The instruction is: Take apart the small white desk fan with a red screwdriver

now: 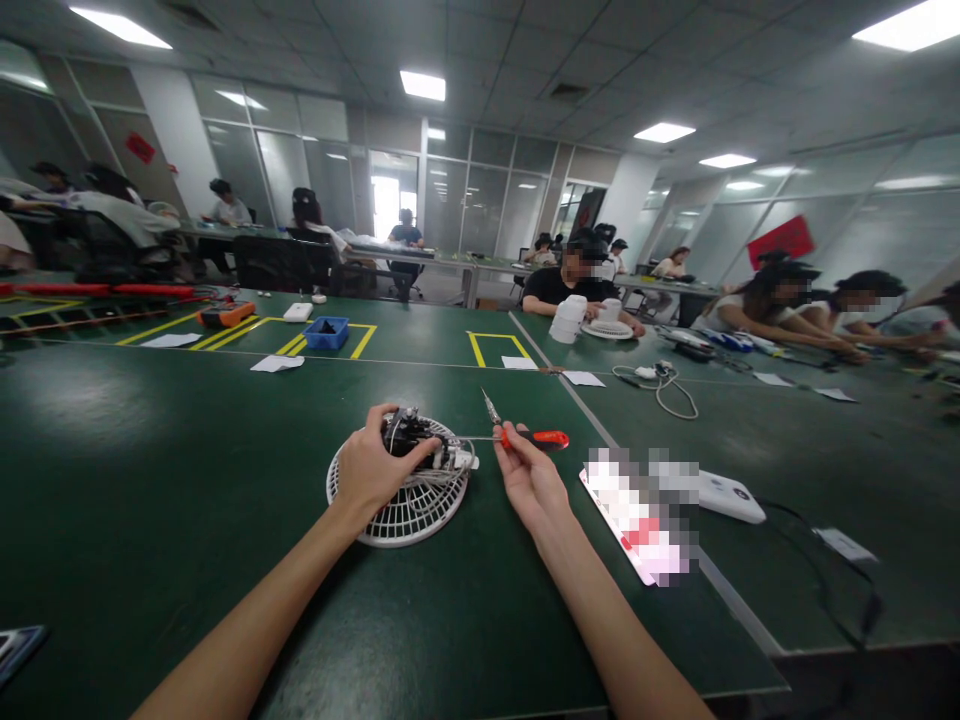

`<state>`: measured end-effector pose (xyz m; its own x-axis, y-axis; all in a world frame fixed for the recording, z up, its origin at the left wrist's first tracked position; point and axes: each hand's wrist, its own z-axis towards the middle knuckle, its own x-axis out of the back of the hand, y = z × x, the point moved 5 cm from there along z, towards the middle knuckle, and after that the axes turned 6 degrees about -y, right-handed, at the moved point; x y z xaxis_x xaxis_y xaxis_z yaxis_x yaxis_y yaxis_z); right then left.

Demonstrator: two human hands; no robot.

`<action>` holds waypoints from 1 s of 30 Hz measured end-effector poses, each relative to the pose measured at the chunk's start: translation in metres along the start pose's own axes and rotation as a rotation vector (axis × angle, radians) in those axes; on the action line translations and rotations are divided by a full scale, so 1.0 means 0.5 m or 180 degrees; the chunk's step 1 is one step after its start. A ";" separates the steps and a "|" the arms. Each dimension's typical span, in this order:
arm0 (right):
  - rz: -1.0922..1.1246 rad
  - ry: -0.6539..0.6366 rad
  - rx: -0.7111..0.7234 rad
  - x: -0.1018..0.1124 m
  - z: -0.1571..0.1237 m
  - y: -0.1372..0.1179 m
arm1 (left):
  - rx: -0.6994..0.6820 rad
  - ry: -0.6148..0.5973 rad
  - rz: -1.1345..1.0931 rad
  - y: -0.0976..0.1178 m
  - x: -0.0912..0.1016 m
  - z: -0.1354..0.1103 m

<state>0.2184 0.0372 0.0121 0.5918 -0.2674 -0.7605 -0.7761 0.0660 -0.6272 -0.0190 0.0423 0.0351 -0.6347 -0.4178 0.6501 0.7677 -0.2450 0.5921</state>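
My left hand point(373, 462) is closed around a black motor part point(409, 432) with wires, which sits over a round white fan grille point(405, 520). Coiled pale wires point(442, 470) and a small white connector lie at the right side of the motor. In my right hand point(529, 475) is a screwdriver point(551, 439) with a red and black handle, held between thumb and fingers; its shaft points left toward the motor. Whether the tip touches a screw is too small to tell. A second slim tool with a pointed metal tip point(490, 408) sticks up from the same hand.
A phone with a lit screen point(630, 520) and a white device point(731, 496) lie to the right. Beyond are a blue bin point(326, 333), an orange multimeter point(226, 314), paper slips and a coiled cable point(679, 395). Across the table a person point(562, 290) handles white fan parts.
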 end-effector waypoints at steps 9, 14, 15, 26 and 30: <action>-0.0097 0.0124 -0.0196 -0.007 -0.011 0.008 | -0.0036 -0.0041 0.0036 0.010 0.002 0.002; -0.0389 0.0223 -0.0075 0.007 -0.009 0.014 | -0.0041 0.0011 0.0068 0.007 0.000 0.001; -0.0414 0.0207 -0.0068 0.008 -0.009 0.014 | -0.0043 0.0018 0.0074 0.006 0.000 0.001; -0.0111 0.0130 0.0075 0.000 -0.011 0.001 | 0.0037 -0.0029 0.0032 0.004 0.000 -0.001; 0.0094 0.0189 -0.0085 -0.006 -0.018 0.002 | 0.0065 -0.0017 0.0029 0.003 -0.001 -0.001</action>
<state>0.2140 0.0295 0.0155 0.5552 -0.3223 -0.7667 -0.7990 0.0492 -0.5993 -0.0178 0.0417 0.0354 -0.6282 -0.4153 0.6579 0.7716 -0.2234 0.5956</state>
